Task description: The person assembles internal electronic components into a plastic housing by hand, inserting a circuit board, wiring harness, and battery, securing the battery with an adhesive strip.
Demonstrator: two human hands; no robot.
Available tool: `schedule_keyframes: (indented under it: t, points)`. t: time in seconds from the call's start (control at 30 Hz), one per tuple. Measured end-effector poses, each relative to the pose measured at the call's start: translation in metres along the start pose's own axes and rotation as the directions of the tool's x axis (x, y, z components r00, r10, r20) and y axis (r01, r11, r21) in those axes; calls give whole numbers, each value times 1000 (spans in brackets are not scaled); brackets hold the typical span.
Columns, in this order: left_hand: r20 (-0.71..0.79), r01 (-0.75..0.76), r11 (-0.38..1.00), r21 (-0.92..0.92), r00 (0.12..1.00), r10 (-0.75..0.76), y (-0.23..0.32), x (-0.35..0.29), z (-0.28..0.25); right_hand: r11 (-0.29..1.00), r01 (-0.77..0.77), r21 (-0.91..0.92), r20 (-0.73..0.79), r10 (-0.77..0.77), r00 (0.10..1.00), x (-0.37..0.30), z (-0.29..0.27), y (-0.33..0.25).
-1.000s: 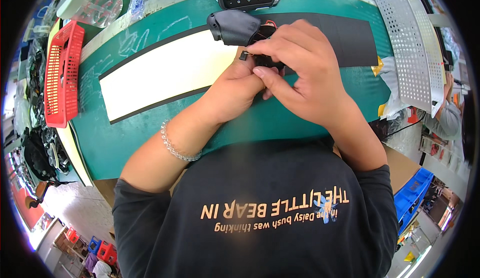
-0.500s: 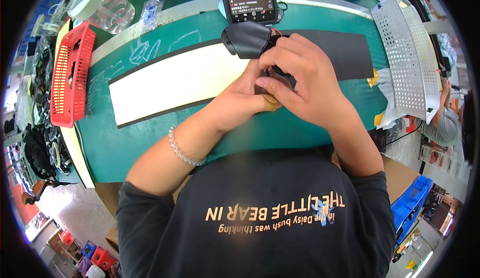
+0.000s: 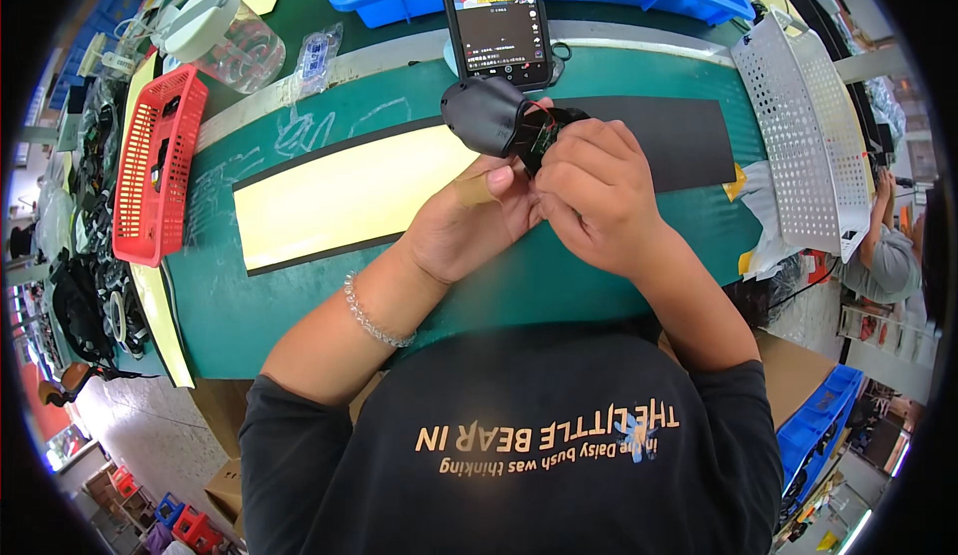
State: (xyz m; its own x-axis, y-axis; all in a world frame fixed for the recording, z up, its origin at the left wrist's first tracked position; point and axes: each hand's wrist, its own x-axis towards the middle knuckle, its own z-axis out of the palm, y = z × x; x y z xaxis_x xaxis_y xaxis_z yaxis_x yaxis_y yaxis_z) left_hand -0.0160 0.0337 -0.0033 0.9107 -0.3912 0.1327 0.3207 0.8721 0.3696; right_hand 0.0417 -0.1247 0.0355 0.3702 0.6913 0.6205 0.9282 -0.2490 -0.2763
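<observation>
Gripping a small black device (image 3: pixel 489 116) at upper centre of the frame, the left hand (image 3: pixel 464 226) steadies it from below while the right hand (image 3: pixel 599 196) closes over its opened end, fingertips pinching at what appear to be thin wires. Both hands meet above the green mat (image 3: pixel 299 305). A phone (image 3: pixel 496 16) stands propped just behind, facing the person; a red basket (image 3: pixel 150 181) sits at left.

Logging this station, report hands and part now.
Left hand and right hand both gripping black housing, wires exposed. Phone just behind it, nothing blocking.
</observation>
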Motion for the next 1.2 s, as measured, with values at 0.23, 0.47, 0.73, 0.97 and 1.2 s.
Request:
schedule_keyframes:
  t: [0.23,0.47,0.73,0.97,1.2]
  points:
    - [-136,-60,931,360,984,116,-6,2,13,995,54,79,-185,-38,982,-3,13,5]
    - [-138,-61,965,256,986,98,-4,5,-4,994,-5,108,-379,46,924,-7,14,3]
    - [-300,-24,860,509,932,203,-7,4,6,609,-518,600,78,600,796,-9,17,-7]
    - [-169,81,573,816,980,102,-14,-3,13,467,-298,833,-113,670,733,-6,7,-2]
    - [-280,-103,773,626,896,346,-5,-4,-12,459,-400,793,33,623,781,2,-33,6]
